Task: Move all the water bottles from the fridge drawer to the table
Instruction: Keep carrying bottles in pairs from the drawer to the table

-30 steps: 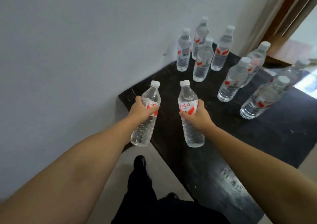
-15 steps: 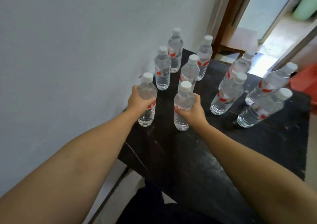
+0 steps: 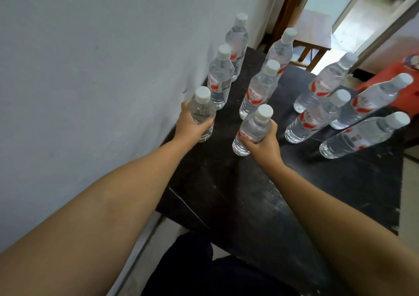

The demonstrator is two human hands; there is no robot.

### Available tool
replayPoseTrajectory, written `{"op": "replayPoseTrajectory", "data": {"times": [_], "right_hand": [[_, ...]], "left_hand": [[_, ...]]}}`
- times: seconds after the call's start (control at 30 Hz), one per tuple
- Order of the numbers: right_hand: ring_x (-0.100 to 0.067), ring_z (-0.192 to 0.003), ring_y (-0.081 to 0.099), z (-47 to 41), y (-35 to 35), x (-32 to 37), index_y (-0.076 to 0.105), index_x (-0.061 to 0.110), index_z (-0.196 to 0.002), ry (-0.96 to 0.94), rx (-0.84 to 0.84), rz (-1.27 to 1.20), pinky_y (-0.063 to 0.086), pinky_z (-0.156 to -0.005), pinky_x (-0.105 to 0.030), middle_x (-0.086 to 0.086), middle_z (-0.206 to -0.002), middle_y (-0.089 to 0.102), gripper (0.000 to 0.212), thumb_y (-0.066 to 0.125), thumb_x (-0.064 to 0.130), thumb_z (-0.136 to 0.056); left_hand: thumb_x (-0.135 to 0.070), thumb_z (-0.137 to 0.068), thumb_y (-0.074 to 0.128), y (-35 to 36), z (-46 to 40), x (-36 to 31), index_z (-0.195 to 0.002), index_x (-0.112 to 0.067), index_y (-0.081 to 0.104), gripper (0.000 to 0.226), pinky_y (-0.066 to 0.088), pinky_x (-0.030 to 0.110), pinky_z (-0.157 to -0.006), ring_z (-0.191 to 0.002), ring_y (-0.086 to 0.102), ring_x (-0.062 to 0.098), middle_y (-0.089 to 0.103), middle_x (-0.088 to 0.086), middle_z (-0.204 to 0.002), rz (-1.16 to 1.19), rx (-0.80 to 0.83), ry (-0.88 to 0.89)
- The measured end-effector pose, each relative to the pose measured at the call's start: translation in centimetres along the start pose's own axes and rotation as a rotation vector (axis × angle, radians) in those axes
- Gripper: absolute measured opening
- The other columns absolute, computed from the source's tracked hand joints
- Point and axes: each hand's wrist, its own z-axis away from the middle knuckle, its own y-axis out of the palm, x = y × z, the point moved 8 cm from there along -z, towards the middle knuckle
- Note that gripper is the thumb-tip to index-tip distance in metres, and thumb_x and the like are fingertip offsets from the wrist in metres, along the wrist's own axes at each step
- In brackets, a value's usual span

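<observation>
Hands gripping two bottles, eight bottles crowding table behind

Ten clear water bottles with white caps and red-and-white labels, all upright on the black table. One held bottle stands at the left edge by the wall, another held bottle just right of it. Four bottles cluster toward the far left corner, and four more line the far right edge.
</observation>
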Motion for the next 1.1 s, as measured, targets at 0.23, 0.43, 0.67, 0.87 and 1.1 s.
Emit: {"op": "replayPoseTrajectory", "data": {"times": [0.23,0.43,0.67,0.87,1.1], "right_hand": [[-0.015,-0.117,0.053,0.1,0.3,-0.4,0.029,0.014,-0.138,0.039,0.017,0.030,0.044,-0.098,-0.030,0.001,-0.127,0.048,0.081,0.080,0.024,-0.076],[-0.024,-0.123,0.051,-0.1,0.5,-2.3,0.029,0.010,-0.141,0.203,0.106,0.034,0.045,-0.103,-0.041,-0.010,-0.136,0.047,0.085,0.080,0.024,-0.075],[-0.021,-0.078,0.057,3.0,2.4,-5.3,0.057,0.005,-0.115,0.351,0.515,0.558,0.045,-0.057,-0.027,-0.013,-0.100,0.059,0.035,0.069,0.019,-0.085],[-0.024,-0.088,0.056,7.4,6.1,-4.0,0.056,0.013,-0.103,0.200,0.778,0.652,0.050,-0.057,-0.031,-0.008,-0.095,0.056,0.017,0.060,0.020,-0.088],[-0.027,-0.090,0.064,15.8,12.1,-2.8,0.062,0.008,-0.107,-0.106,1.051,0.912,0.054,-0.063,-0.031,-0.011,-0.096,0.063,0.024,0.053,0.024,-0.091]], "left_hand": [[-0.019,-0.074,0.078,0.0,-0.2,1.0,-0.133,-0.014,0.035,0.073,0.039,0.022,-0.090,-0.107,0.052,0.009,0.053,-0.001,-0.122,0.013,-0.005,-0.009],[-0.022,-0.075,0.077,-0.2,1.3,2.8,-0.142,-0.014,0.027,0.084,0.036,0.029,-0.103,-0.131,0.044,0.022,0.044,0.008,-0.142,-0.080,-0.014,-0.113],[-0.031,-0.085,0.064,-0.9,7.6,6.1,-0.135,-0.017,0.042,0.057,0.043,0.029,-0.085,-0.117,0.052,0.025,0.046,0.011,-0.136,-0.368,-0.042,-0.271],[-0.029,-0.088,0.061,-2.3,16.5,9.0,-0.127,-0.018,0.050,0.043,0.040,0.027,-0.077,-0.110,0.054,0.021,0.050,0.007,-0.131,-0.401,-0.108,-0.375],[-0.017,-0.088,0.059,-5.4,27.4,11.3,-0.112,-0.005,0.059,0.027,0.042,0.030,-0.083,-0.107,0.057,0.029,0.060,0.016,-0.118,-0.475,-0.125,-0.505]]}}
